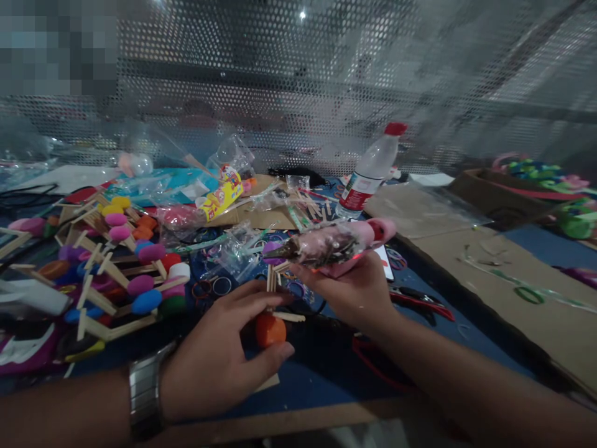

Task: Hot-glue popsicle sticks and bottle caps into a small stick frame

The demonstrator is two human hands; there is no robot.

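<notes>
My left hand (219,348), with a metal watch on its wrist, curls its fingers and thumb around a small figure made of an orange egg-shaped piece (271,331) and thin wooden sticks (272,280). In my right hand (357,292) is a pink hot glue gun (340,242), its body wrapped in scuffed clear film. The gun's dark nozzle points left, close above the upper sticks of the figure; whether it touches them I cannot tell. My left fingers partly cover the orange piece and the sticks.
Several coloured egg-and-stick figures (116,280) crowd the left side. A water bottle (368,174) with a red cap stands behind the glue gun. Red-handled pliers (422,302) lie at right, beside cardboard (466,280). Plastic bags and a yellow packet (221,196) litter the back.
</notes>
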